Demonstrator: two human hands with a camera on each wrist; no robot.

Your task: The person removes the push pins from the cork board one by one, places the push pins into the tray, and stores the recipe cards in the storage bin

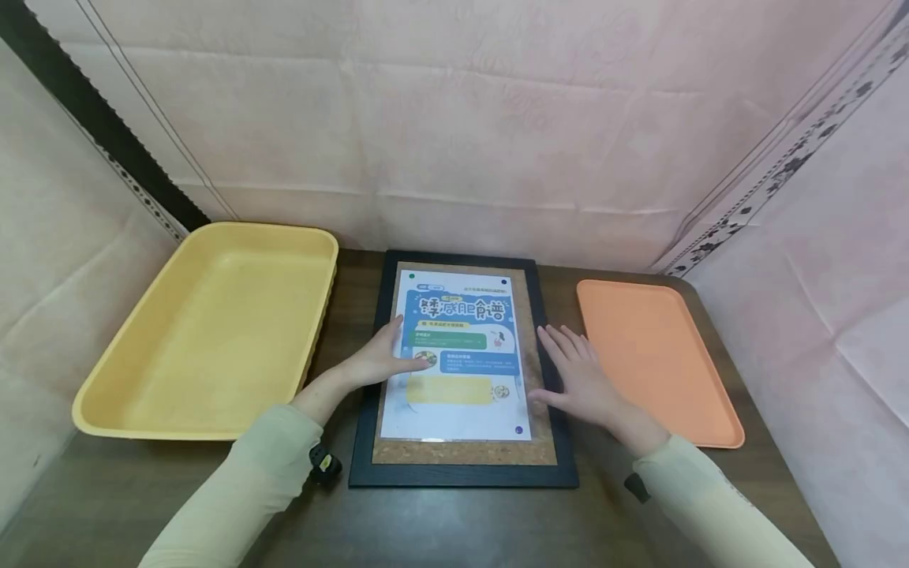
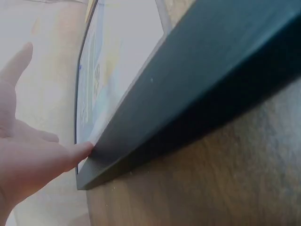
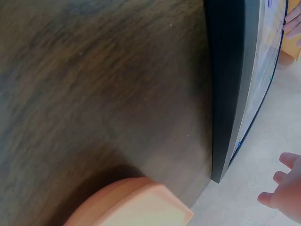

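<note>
A cork board (image 1: 465,454) with a thick black frame (image 1: 461,476) lies on the table. On it is a printed poster (image 1: 454,426) in blue, green and yellow with large Chinese characters. Small round pins mark its corners: green (image 1: 412,276), dark blue (image 1: 503,282) and purple (image 1: 519,430). Over the frame's left side reaches my left hand (image 1: 383,356), thumb stretched across the poster, holding nothing. In the left wrist view a fingertip (image 2: 88,149) is right at the frame's edge. My right hand (image 1: 584,380) spreads its fingers by the frame's right side, also holding nothing.
A deep yellow tray (image 1: 234,315) sits left of the board. To the right lies a shallow orange tray (image 1: 656,347), close to my right hand. Pale cloth (image 1: 461,118) hangs behind the dark wood table (image 1: 426,528) and along both sides.
</note>
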